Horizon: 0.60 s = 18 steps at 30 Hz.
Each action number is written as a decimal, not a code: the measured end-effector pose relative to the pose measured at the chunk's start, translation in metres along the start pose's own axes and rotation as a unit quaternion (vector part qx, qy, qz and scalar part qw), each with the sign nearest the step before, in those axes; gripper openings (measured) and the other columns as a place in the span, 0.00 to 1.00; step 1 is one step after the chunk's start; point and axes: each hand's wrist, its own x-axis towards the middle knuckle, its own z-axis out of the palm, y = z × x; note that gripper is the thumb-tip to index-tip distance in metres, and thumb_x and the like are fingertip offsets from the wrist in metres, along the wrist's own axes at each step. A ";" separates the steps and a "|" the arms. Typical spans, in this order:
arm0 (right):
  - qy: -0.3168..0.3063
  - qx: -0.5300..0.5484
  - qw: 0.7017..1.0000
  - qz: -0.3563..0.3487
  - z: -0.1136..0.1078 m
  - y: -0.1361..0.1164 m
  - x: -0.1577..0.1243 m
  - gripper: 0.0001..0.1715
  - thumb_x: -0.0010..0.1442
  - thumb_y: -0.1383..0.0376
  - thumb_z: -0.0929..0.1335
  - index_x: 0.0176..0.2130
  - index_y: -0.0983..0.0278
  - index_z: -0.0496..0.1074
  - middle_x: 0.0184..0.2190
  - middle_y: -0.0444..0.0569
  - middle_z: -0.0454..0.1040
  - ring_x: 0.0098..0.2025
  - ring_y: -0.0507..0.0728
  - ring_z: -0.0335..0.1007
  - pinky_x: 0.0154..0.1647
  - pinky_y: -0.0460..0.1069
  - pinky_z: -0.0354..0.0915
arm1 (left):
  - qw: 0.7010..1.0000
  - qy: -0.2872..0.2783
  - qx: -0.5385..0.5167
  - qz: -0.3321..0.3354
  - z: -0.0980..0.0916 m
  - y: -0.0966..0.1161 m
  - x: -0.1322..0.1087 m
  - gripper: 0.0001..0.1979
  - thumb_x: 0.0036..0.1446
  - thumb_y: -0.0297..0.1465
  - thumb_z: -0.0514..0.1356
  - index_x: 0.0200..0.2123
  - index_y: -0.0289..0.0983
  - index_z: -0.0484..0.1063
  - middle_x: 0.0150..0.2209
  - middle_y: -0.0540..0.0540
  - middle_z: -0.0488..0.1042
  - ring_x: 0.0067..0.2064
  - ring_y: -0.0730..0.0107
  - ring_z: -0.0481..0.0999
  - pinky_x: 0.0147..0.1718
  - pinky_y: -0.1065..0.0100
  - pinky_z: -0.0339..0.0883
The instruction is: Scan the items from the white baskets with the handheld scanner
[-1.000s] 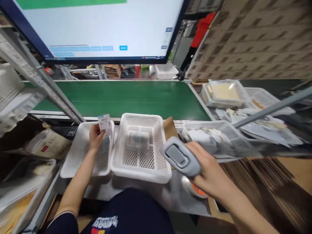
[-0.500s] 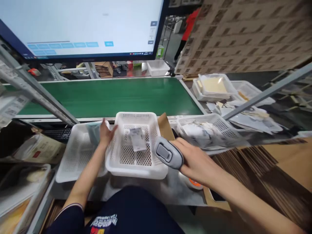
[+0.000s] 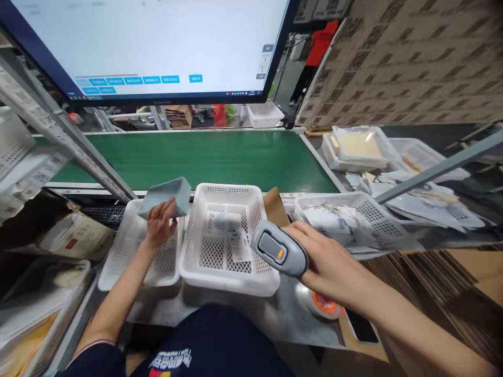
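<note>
Grey box (image 3: 167, 195): gripped from beneath by the left hand (image 3: 160, 228), held tilted over the left white basket (image 3: 118, 262), which adjoins the left side of the middle white basket (image 3: 230, 277). Grey handheld scanner (image 3: 280, 253): clasped in the right hand (image 3: 334, 264) at the right edge of the middle basket, in which a printed slip (image 3: 239, 244) is laid flat. Beyond the middle basket a green conveyor belt (image 3: 204, 157) is seen, a monitor (image 3: 157, 47) above it; to its right, a third basket (image 3: 353, 220) filled with papers.
</note>
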 end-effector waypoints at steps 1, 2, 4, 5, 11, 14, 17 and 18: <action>-0.011 0.020 1.000 -0.010 -0.008 -0.006 0.005 0.22 0.53 0.73 0.66 0.48 0.61 0.75 0.44 0.50 0.74 0.37 0.57 0.74 0.35 0.49 0.66 | 0.992 0.015 0.025 0.120 -0.007 0.006 0.000 0.28 0.65 0.20 0.64 0.67 0.40 0.72 0.67 0.40 0.77 0.67 0.56 0.75 0.74 0.52 0.59; -0.020 0.044 0.999 -0.022 -0.015 -0.012 0.011 0.18 0.53 0.72 0.67 0.44 0.61 0.74 0.41 0.49 0.74 0.37 0.57 0.74 0.36 0.49 0.66 | 0.972 0.028 0.046 0.230 -0.014 0.012 0.002 0.28 0.67 0.19 0.62 0.67 0.43 0.72 0.66 0.43 0.79 0.65 0.60 0.77 0.74 0.54 0.59; -0.023 0.094 0.994 -0.050 -0.027 -0.024 0.025 0.13 0.53 0.72 0.68 0.40 0.62 0.73 0.39 0.48 0.75 0.38 0.57 0.73 0.38 0.49 0.66 | 0.923 0.035 0.066 0.377 -0.022 0.029 0.008 0.29 0.69 0.17 0.61 0.68 0.46 0.72 0.64 0.46 0.80 0.64 0.65 0.77 0.75 0.57 0.57; -0.016 0.114 0.991 -0.064 -0.031 -0.030 0.032 0.12 0.53 0.71 0.68 0.40 0.62 0.73 0.38 0.48 0.76 0.39 0.58 0.74 0.39 0.49 0.66 | 0.903 0.030 0.068 0.422 -0.023 0.039 0.012 0.28 0.70 0.18 0.61 0.68 0.46 0.73 0.63 0.46 0.80 0.64 0.66 0.77 0.76 0.58 0.56; -0.013 0.194 0.978 -0.079 -0.030 -0.039 0.076 0.16 0.54 0.66 0.75 0.44 0.64 0.78 0.45 0.50 0.84 0.48 0.63 0.80 0.49 0.51 0.71 | 0.824 0.085 0.073 0.555 0.001 0.105 0.018 0.20 0.74 0.29 0.63 0.66 0.47 0.76 0.62 0.48 0.80 0.62 0.69 0.75 0.69 0.66 0.68; -0.040 0.229 0.971 -0.062 -0.024 -0.031 0.081 0.25 0.51 0.68 0.77 0.50 0.63 0.81 0.51 0.50 0.85 0.54 0.65 0.81 0.55 0.53 0.73 | 0.802 0.089 0.091 0.583 0.018 0.128 0.008 0.22 0.73 0.25 0.63 0.65 0.48 0.77 0.65 0.48 0.76 0.65 0.68 0.72 0.66 0.64 0.74; -0.052 0.237 0.969 -0.048 -0.022 -0.018 0.077 0.25 0.48 0.68 0.76 0.48 0.63 0.82 0.49 0.48 0.86 0.52 0.65 0.81 0.54 0.54 0.73 | 0.801 0.092 0.099 0.583 0.032 0.145 0.005 0.22 0.72 0.28 0.65 0.66 0.50 0.77 0.67 0.49 0.74 0.67 0.66 0.69 0.66 0.63 0.75; -0.047 0.234 0.970 -0.041 -0.023 -0.013 0.074 0.25 0.47 0.67 0.76 0.47 0.64 0.82 0.48 0.48 0.86 0.51 0.65 0.81 0.54 0.54 0.73 | 0.807 0.099 0.085 0.577 0.034 0.151 0.006 0.21 0.72 0.29 0.65 0.65 0.51 0.78 0.67 0.50 0.74 0.67 0.67 0.70 0.67 0.63 0.75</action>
